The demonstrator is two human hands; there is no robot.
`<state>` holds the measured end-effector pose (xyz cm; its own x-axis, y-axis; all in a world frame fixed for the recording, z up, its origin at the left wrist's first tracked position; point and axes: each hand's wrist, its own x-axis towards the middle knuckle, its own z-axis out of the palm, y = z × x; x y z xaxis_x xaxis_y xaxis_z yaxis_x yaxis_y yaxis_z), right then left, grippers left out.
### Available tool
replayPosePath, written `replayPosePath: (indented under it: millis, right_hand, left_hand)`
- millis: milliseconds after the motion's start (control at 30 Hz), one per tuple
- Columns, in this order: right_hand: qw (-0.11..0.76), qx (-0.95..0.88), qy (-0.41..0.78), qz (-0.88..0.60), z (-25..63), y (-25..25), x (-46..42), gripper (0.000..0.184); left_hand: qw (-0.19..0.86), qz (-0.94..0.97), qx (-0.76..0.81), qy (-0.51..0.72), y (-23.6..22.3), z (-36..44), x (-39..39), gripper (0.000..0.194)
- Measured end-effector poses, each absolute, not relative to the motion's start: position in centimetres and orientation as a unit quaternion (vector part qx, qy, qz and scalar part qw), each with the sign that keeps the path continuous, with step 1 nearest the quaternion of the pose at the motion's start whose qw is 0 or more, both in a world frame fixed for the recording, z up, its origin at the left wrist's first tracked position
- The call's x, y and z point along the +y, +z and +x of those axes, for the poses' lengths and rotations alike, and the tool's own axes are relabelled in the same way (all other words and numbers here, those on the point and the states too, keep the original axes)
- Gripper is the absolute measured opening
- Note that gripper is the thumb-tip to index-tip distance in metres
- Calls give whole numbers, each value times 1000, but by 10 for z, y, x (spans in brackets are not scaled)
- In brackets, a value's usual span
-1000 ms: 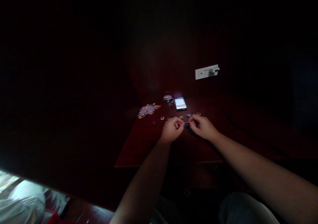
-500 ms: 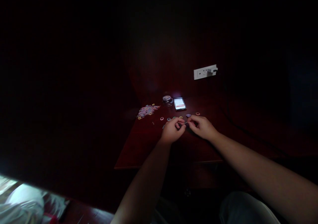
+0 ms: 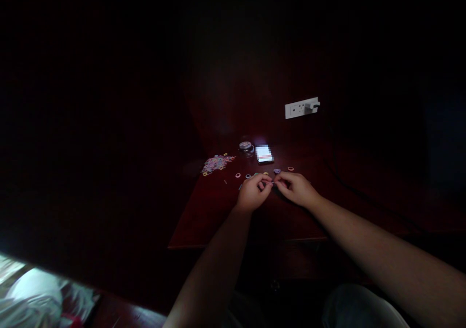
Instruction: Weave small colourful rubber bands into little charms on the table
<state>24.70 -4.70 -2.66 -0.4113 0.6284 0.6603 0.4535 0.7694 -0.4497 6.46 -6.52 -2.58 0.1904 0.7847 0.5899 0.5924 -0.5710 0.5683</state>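
Observation:
My left hand [image 3: 255, 191] and my right hand [image 3: 294, 187] meet over the dark red table, fingertips nearly touching. Both are closed in a pinch on a small pinkish hair tie [image 3: 273, 182], mostly hidden by the fingers. Just beyond them lie a purple hair tie [image 3: 277, 171] and a yellow one [image 3: 265, 173]. To the left are a pink hair tie [image 3: 238, 175] and a blue one [image 3: 248, 176]; an orange one [image 3: 291, 168] rests past my right hand. A heap of many-coloured hair ties [image 3: 217, 163] covers the table's far left part.
A lit phone [image 3: 264, 154] and a round lidded jar [image 3: 246, 147] stand at the back. A white socket [image 3: 301, 108] with a plug is on the wall. A dark cable [image 3: 358, 190] crosses the right side. The table's front edge [image 3: 247, 243] is near my forearms.
The view has shifted slightly. Between my fingertips a dark gap showed earlier; now the fingers are closer around the pinkish hair tie. Both hands stay in nearly the same place.

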Motion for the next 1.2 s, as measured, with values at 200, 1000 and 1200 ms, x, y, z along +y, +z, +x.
replayPosePath:
  millis: [200, 1000, 1200]
  right_hand:
    - [430, -835, 100, -328, 247, -26, -48, 12]
    - [432, -825, 104, -348, 247, -26, -47, 10]
    - [432, -823, 106, -354, 246, -24, -49, 8]
  left_hand:
    - [95, 776, 446, 436, -26, 64, -65, 12]
    - [157, 745, 449, 467, -32, 62, -60, 12]
    - [176, 739, 445, 475, -33, 62, -60, 12]
